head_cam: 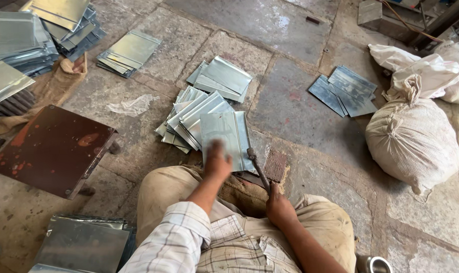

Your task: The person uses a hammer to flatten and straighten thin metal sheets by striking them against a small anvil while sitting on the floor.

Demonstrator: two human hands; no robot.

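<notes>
My left hand (216, 163) rests on the near edge of a folded metal sheet (224, 135), the top one of a fanned stack of shiny sheets (189, 117) on the stone floor in front of my knees. The hand is blurred; its fingers press on the sheet. My right hand (280, 206) is closed around the handle of a hammer (257, 167), whose head points up toward the sheet's right edge. A small rusty metal block (276, 165) lies just right of the hammer.
More sheet piles lie at the far left (17, 43), upper left (128, 53), centre (222, 78), right (345, 91) and near left (83, 245). A rusty brown plate (50, 149) sits left. White sacks (414, 139) stand right. Crumpled plastic (131, 105) lies on the floor.
</notes>
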